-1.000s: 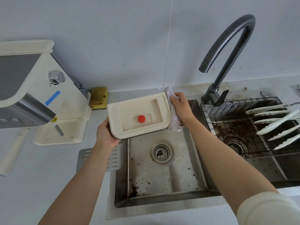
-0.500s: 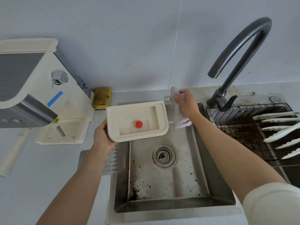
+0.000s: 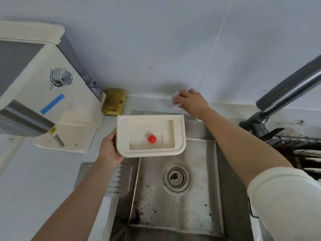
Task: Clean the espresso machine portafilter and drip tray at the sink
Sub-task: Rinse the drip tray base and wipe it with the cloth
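Observation:
My left hand [image 3: 109,148] grips the left edge of the cream drip tray [image 3: 132,129], holding it level over the back left corner of the steel sink [image 3: 175,206]. A red float [image 3: 152,139] sits in the tray's well. My right hand [image 3: 191,100] is on the counter ledge behind the sink by the wall, fingers curled over a crumpled white cloth [image 3: 173,100]. The tray's slotted metal grate [image 3: 119,178] lies on the counter at the sink's left rim. No portafilter is visible.
The cream espresso machine [image 3: 52,94] stands at the left, with a yellow sponge [image 3: 114,101] beside it against the wall. A dark faucet [image 3: 286,94] arches at the right above a wire rack [image 3: 298,141]. Coffee grounds speck the sink floor around the drain [image 3: 176,177].
My right hand has moved the cloth away from the tray's right edge to the ledge by the wall. The tray has levelled out in my left hand, and the view has shifted left.

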Available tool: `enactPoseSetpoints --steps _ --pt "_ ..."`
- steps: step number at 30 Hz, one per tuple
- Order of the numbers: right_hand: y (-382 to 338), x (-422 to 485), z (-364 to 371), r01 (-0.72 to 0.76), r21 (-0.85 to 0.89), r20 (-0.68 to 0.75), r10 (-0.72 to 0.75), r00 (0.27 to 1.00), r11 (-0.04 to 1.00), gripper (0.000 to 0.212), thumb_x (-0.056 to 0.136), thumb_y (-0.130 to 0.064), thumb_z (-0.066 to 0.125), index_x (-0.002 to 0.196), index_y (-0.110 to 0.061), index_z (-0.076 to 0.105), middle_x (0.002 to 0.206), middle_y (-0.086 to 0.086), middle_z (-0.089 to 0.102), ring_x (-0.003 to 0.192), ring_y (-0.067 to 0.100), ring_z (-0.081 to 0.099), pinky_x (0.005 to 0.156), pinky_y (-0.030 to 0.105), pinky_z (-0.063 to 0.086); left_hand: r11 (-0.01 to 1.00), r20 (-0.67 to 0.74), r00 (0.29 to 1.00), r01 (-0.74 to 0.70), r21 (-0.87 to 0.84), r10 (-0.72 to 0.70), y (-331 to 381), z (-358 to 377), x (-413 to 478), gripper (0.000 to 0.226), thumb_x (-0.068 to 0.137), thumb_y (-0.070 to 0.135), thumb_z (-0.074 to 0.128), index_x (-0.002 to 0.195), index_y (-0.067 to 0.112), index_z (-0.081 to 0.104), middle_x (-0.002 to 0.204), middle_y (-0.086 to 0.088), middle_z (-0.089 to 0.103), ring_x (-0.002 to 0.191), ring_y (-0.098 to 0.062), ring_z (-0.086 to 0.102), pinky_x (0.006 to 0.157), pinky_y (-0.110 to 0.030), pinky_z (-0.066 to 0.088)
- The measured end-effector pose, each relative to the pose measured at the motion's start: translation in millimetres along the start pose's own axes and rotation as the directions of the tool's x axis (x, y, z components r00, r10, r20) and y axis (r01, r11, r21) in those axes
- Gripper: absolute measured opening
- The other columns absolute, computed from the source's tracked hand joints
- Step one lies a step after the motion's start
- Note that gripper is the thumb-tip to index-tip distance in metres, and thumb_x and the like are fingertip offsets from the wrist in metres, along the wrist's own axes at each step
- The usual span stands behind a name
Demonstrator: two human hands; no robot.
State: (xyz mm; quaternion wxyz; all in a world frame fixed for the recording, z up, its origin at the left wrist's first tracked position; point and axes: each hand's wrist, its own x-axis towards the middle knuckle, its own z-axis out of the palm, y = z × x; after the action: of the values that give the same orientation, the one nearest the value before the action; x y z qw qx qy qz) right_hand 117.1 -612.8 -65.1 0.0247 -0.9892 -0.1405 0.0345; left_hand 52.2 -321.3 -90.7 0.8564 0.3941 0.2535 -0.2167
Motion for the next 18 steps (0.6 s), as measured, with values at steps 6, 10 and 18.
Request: enactPoseSetpoints --steps 6,10,18 --pt "-6.1 32.4 24.7 0.080 -0.090 0.056 -0.076 0.996 0.993 0.037 0.097 -0.020 0.038 0.134 -0.022 0.040 0.144 0.003 0.033 0.130 0.026 0.030 0.098 0.035 0.029 1.000 0.013 1.000 0.015 -0.014 -0.015 -1.7 -7.0 9.3 0.043 0.092 0.030 0.042 0.075 0.015 0.077 0.083 -0.005 0.074 0.077 -0.027 0.071 0.065 -0.046 0.058" --pt "-4.0 33.4 36.2 0.043 -0.085 0.185 -0.027 0.982 0.995 0.044 0.100 -0.034 0.029 0.143 -0.031 0.027 0.154 -0.005 0.019 0.137 0.024 0.020 0.104 0.036 0.022 1.000 -0.026 0.999 0.024 -0.019 -0.024 -3.2 -11.1 14.6 0.041 0.092 0.030 0.043 0.075 0.014 0.077 0.082 -0.006 0.074 0.075 -0.027 0.071 0.063 -0.044 0.059" --pt "0.5 24.4 28.3 -0.058 -0.035 0.271 0.065 0.960 0.998 0.048 0.098 -0.046 0.022 0.144 -0.042 0.014 0.157 -0.011 0.004 0.140 0.025 0.010 0.105 0.043 0.020 0.999 -0.034 0.999 0.037 -0.020 -0.037 -4.1 -11.7 11.9 0.037 0.093 0.030 0.044 0.082 0.014 0.075 0.083 -0.007 0.074 0.075 -0.028 0.071 0.062 -0.045 0.059"
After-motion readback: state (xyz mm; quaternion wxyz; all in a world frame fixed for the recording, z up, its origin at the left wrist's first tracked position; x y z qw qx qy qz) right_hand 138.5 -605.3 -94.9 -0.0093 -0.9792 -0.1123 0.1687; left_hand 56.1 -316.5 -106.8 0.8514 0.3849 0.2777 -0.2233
